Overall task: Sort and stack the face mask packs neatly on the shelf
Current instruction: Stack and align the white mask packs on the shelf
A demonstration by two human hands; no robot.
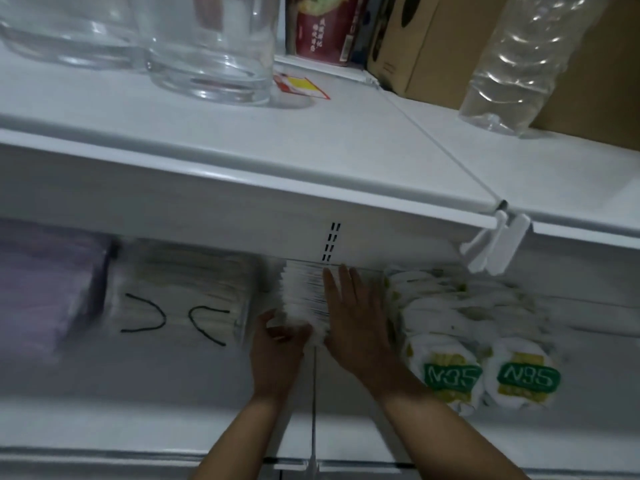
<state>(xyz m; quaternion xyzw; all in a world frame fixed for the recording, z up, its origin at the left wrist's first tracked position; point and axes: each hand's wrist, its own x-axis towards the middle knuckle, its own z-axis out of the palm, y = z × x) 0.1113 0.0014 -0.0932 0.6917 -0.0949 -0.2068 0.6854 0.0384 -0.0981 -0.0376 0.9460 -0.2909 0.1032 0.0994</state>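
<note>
The hands are both on the row of white mask packs [304, 289] in the middle of the lower shelf [173, 393]. The left hand [280, 344] is at the near end of the row, with its fingers curled around the front packs. The right hand [356, 320] lies flat with straight fingers against the right side of the same row and grips nothing. Just beside the right hand, on the right, the N95 packs [453, 372] stand in two rows with green labels facing the front. Left of the white row there is a clear pack [180, 299] with black ear loops, and further left a purple pack [45, 289], both blurred. On the upper shelf [242, 140] stand a glass jar [211, 46], a plastic bottle [519, 64], a cardboard box [415, 46] and a red tub [325, 29].
</note>
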